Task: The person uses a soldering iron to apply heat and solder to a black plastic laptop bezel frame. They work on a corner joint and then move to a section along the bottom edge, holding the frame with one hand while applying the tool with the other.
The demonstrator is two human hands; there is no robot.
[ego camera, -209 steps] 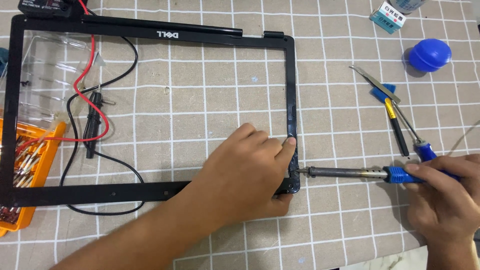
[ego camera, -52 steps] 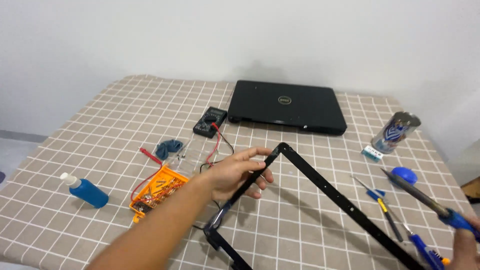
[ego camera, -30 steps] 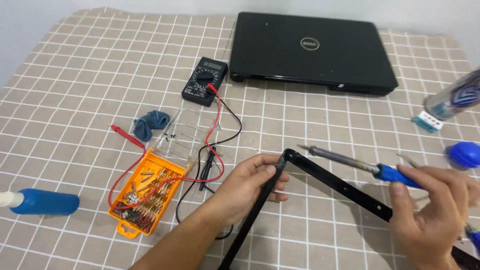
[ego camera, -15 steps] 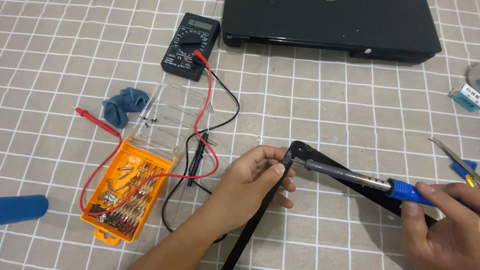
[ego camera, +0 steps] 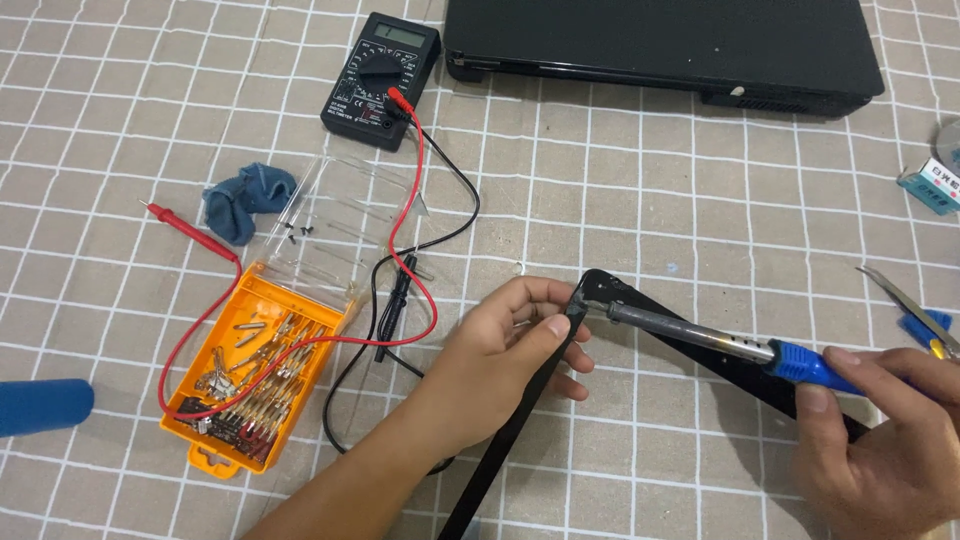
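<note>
A black multimeter (ego camera: 382, 68) with a small grey screen (ego camera: 398, 33) lies at top centre; a small teal-and-white box (ego camera: 932, 186) (partly cropped) sits at the right edge.

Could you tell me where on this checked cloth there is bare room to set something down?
Bare cloth lies between the laptop and the black frame, and left of the multimeter. It is crowded around the orange parts box, its clear lid and the probe leads.
</note>
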